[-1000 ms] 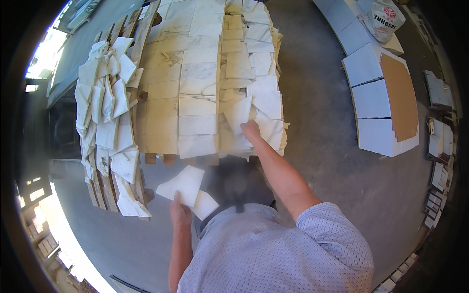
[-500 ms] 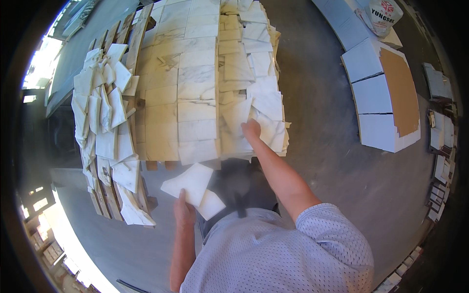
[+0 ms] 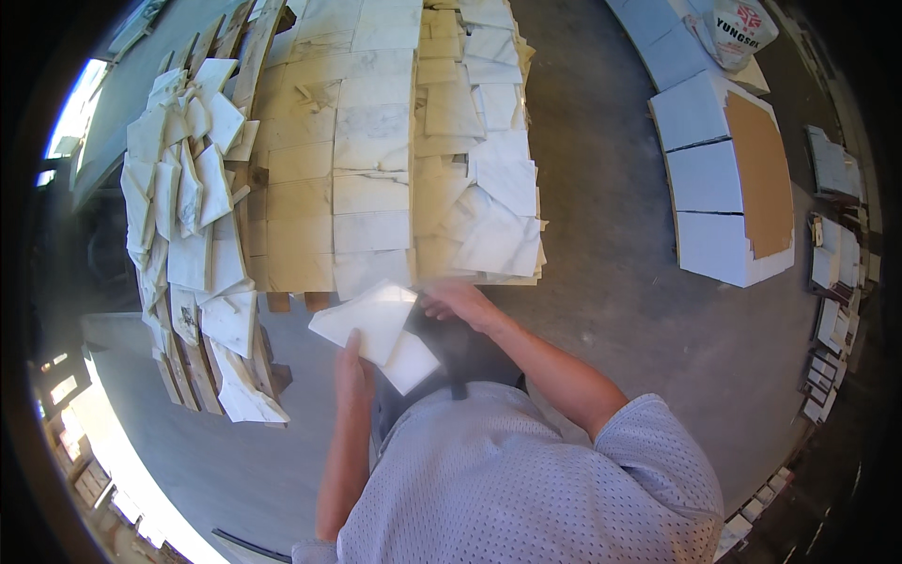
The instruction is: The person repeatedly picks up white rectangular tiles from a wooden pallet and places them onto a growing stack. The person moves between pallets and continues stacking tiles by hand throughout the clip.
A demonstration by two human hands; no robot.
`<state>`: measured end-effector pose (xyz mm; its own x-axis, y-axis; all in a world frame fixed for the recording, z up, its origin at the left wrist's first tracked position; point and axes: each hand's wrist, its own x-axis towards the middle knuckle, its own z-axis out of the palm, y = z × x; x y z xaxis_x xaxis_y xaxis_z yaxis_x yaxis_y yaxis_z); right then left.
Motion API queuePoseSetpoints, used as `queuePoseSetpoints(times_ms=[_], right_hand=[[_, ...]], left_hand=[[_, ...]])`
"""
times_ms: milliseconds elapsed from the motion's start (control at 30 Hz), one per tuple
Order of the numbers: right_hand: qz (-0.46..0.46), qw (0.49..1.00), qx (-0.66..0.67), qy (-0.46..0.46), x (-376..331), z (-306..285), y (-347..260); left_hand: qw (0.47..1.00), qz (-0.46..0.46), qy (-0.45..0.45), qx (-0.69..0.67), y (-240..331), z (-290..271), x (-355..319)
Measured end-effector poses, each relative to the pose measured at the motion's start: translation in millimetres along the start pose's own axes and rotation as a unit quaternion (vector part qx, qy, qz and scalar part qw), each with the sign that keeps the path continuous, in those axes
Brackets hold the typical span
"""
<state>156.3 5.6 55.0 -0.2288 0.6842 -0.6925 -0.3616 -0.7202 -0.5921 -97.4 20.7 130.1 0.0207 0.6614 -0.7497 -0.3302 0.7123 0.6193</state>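
Observation:
My left hand (image 3: 351, 368) grips white marble tile pieces (image 3: 371, 320) in front of my waist, thumb on top. At least two pieces overlap there, the lower one sticking out to the right. My right hand (image 3: 456, 303) is beside their right corner with fingers curled; what it holds, if anything, I cannot make out. Just beyond both hands lies a wide spread of marble tiles (image 3: 373, 193), laid in rows with broken pieces (image 3: 489, 230) heaped along the right side.
Jagged marble offcuts (image 3: 211, 263) lean on wooden slats (image 3: 193, 362) at the left. White boxes (image 3: 709, 179) with a brown top panel stand on the grey floor at the right, a white bag (image 3: 738, 33) behind them. Further slab stacks (image 3: 836, 254) line the far right.
My right hand has drawn back from the heap on the right to the pieces in my left hand. My left hand has stayed nearly in place. The view has shifted slightly.

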Motion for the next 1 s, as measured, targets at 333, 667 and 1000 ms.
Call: queuePoseSetpoints(times_ms=[333,667,1000], right_hand=[[-0.065,0.993,0.094,-0.001,-74.0,8.4,16.6],[-0.165,0.933,0.126,0.294,2.2,-79.5,44.2],[-0.109,0.845,-0.335,0.403,77.2,-62.5,21.2]], left_hand=[[0.995,-0.013,-0.077,-0.058,-9.2,32.6,16.4],[0.999,-0.019,-0.003,-0.034,3.7,-11.0,3.1],[0.997,-0.031,-0.041,-0.066,-32.0,-26.1,-8.8]])
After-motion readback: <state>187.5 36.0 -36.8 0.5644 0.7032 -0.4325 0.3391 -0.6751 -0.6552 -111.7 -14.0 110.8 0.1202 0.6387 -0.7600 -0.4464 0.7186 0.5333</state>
